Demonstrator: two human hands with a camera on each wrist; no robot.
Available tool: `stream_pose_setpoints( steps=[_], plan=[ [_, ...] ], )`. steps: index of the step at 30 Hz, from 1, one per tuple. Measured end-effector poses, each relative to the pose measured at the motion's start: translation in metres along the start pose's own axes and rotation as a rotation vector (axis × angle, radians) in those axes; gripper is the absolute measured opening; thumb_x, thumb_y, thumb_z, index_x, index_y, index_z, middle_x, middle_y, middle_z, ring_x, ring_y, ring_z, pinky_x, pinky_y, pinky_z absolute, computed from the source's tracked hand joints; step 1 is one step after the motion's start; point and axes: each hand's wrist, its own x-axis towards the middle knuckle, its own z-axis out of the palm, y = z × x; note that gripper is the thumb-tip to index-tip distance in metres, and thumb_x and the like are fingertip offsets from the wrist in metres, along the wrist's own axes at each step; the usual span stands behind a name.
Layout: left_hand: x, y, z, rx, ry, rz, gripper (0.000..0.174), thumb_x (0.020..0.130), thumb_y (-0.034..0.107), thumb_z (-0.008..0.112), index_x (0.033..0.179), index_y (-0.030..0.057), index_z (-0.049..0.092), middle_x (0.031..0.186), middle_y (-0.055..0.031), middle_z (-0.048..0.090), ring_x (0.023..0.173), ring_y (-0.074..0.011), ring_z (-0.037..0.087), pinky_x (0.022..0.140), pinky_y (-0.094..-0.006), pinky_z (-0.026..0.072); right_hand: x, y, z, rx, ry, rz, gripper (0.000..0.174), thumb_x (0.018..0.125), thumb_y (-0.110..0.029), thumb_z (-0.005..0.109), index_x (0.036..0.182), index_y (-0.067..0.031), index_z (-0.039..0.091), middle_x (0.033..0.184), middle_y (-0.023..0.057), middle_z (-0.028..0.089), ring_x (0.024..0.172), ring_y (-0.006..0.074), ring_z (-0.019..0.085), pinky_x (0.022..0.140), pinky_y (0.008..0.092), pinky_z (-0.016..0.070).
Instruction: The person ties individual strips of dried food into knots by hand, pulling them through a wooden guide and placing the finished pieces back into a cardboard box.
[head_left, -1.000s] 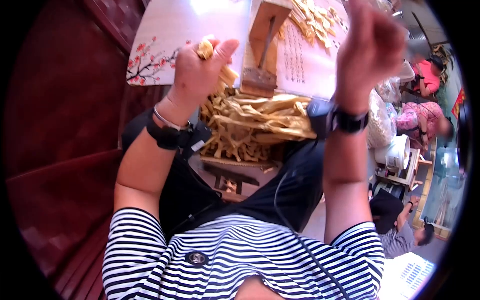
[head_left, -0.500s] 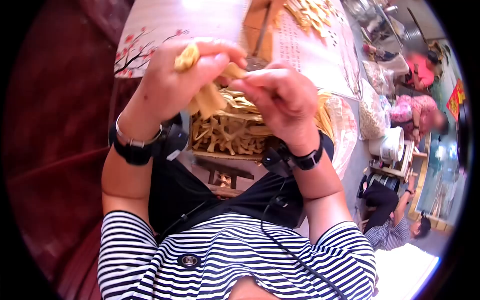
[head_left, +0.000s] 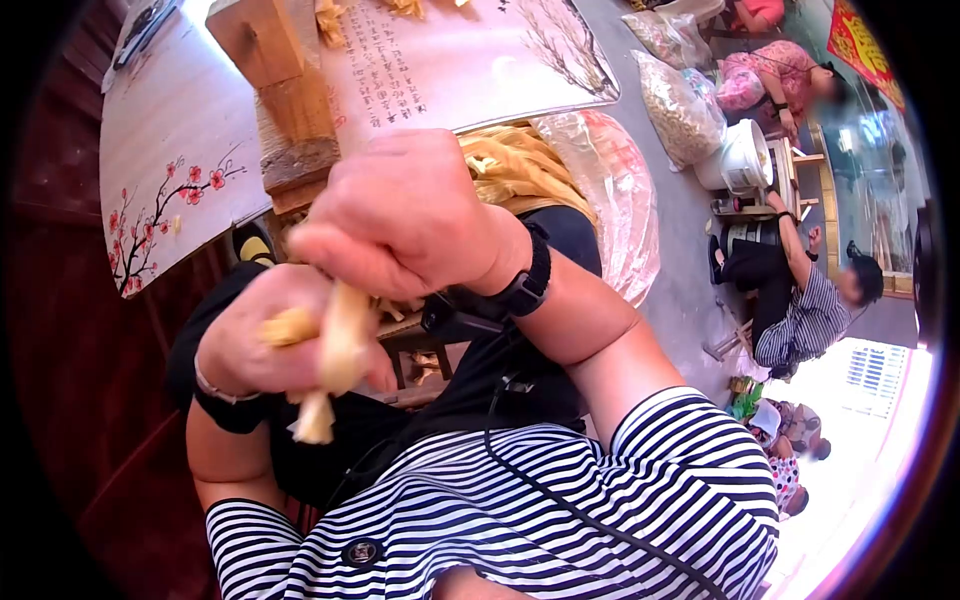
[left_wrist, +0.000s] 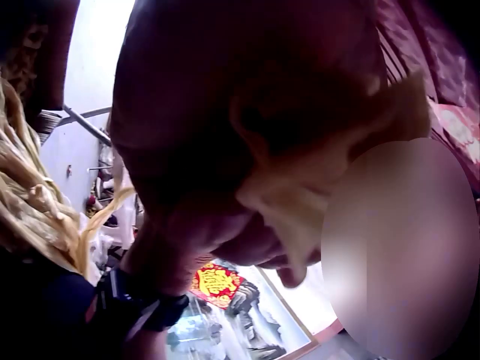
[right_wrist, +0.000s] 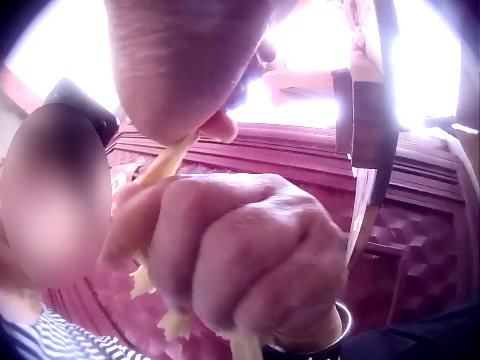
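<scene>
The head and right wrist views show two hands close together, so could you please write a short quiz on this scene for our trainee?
1. True or false: the person's left hand holds nothing.
2. Multiple choice: where does the white bucket stand in the head view?
A) Towards the left edge
B) Along the bottom
C) Towards the right side
3. Fill in the blank: in the right wrist view, a yellow strip reaches from the left hand up to the person's ____ hand.

Key:
1. False; it grips yellow strips.
2. C
3. Right; the right hand holds the upper end.
</scene>
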Motion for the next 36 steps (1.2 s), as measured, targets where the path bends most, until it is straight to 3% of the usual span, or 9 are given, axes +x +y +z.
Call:
stream_pose_setpoints(
  steps=[3, 5, 8, 11, 14, 15, 23, 30, 36],
  plan=[
    [-0.008, -0.004, -0.002, 0.001, 0.318, 0.42, 0.011, 0.084, 0.007, 0.064, 0.09, -0.0015, 0.068, 0.068, -0.0096, 0.063, 0.052, -0.0165, 0.059, 0.047, -0.0252, 0.0456, -0.007, -0.002, 0.002, 0.077, -0.13, 0.439, 0.028, 0.088, -0.027, 0.064, 0.069, -0.0077, 0.064, 0.055, 0.007, 0.053, 0.045, 0.021, 0.052, 0.044, 0.031, 0.04],
    [0.0, -0.002, -0.011, 0.821, 0.712, 0.536, 0.015, 0.08, 0.01, 0.071, 0.088, -0.0019, 0.067, 0.073, -0.0091, 0.058, 0.058, -0.0165, 0.059, 0.049, -0.0263, 0.0439, -0.003, -0.01, 0.001, 0.575, -0.331, 0.911, 0.021, 0.091, -0.025, 0.06, 0.082, -0.008, 0.071, 0.06, 0.0055, 0.059, 0.047, 0.013, 0.048, 0.046, 0.0263, 0.0375],
    [0.009, -0.003, -0.018, 1.25, 0.646, 0.777, 0.025, 0.071, 0.015, 0.077, 0.088, 0.0002, 0.068, 0.08, -0.0117, 0.059, 0.065, -0.0213, 0.059, 0.053, -0.0301, 0.0445, 0.005, -0.011, -0.002, 1.114, -0.464, 1.34, 0.014, 0.088, -0.019, 0.063, 0.086, -0.0084, 0.071, 0.068, 0.0014, 0.063, 0.053, 0.006, 0.043, 0.049, 0.021, 0.0334],
    [0.01, -0.006, -0.019, 1.364, 0.77, 0.887, 0.023, 0.066, 0.012, 0.079, 0.084, 0.0003, 0.07, 0.087, -0.0116, 0.063, 0.066, -0.0222, 0.063, 0.055, -0.0297, 0.0494, -0.003, -0.016, 0.009, 1.209, -0.116, 1.51, 0.012, 0.082, -0.012, 0.068, 0.091, -0.0035, 0.069, 0.079, 0.0009, 0.065, 0.057, 0.0045, 0.049, 0.049, 0.017, 0.0357],
    [0.013, -0.013, -0.023, 1.392, 0.978, 0.932, 0.022, 0.067, 0.013, 0.08, 0.082, 0.0008, 0.07, 0.093, -0.0126, 0.066, 0.064, -0.0227, 0.065, 0.056, -0.0286, 0.0527, 0.001, -0.017, 0.011, 1.003, 0.102, 1.345, 0.013, 0.085, -0.01, 0.069, 0.093, -0.0007, 0.067, 0.085, 0.0036, 0.068, 0.067, 0.0049, 0.059, 0.057, 0.018, 0.0451],
    [0.006, -0.009, -0.012, 1.294, 0.963, 0.737, 0.019, 0.079, 0.008, 0.072, 0.093, -0.0041, 0.068, 0.105, -0.0194, 0.065, 0.088, -0.0285, 0.067, 0.075, -0.0325, 0.0532, 0.002, -0.02, 0.01, 0.856, 0.068, 1.183, 0.012, 0.086, -0.011, 0.068, 0.092, -0.0004, 0.066, 0.084, 0.0041, 0.068, 0.067, 0.006, 0.059, 0.058, 0.019, 0.0459],
    [-0.005, -0.005, -0.01, 1.178, 0.762, 0.418, 0.013, 0.079, 0.002, 0.067, 0.089, -0.006, 0.065, 0.112, -0.0181, 0.064, 0.088, -0.0258, 0.068, 0.074, -0.0304, 0.0539, -0.006, -0.022, 0.009, 0.036, -0.273, 0.44, 0.017, 0.088, -0.017, 0.066, 0.083, -0.0005, 0.064, 0.067, 0.0091, 0.062, 0.058, 0.0124, 0.06, 0.053, 0.0286, 0.0458],
    [-0.014, 0.012, -0.018, 0.772, 0.711, 0.738, 0.011, 0.08, 0.002, 0.056, 0.076, -0.0052, 0.063, 0.101, -0.0174, 0.065, 0.07, -0.0159, 0.063, 0.06, -0.0266, 0.0504, 0.005, -0.022, -0.01, 0.801, -0.46, 1.191, 0.039, 0.098, -0.032, 0.05, 0.074, -0.0034, 0.063, 0.055, -0.0006, 0.048, 0.05, 0.0071, 0.041, 0.048, 0.0241, 0.0326],
    [-0.012, 0.005, -0.023, 0.28, 0.835, 0.626, 0.022, 0.091, 0.018, 0.06, 0.096, -0.0034, 0.063, 0.098, -0.0127, 0.065, 0.068, -0.0077, 0.055, 0.063, -0.0216, 0.0449, -0.009, -0.014, -0.01, 1.052, -0.341, 1.202, 0.046, 0.098, -0.042, 0.049, 0.077, -0.0041, 0.064, 0.056, -0.0042, 0.044, 0.052, 0.0036, 0.036, 0.048, 0.0198, 0.0263]
  ],
)
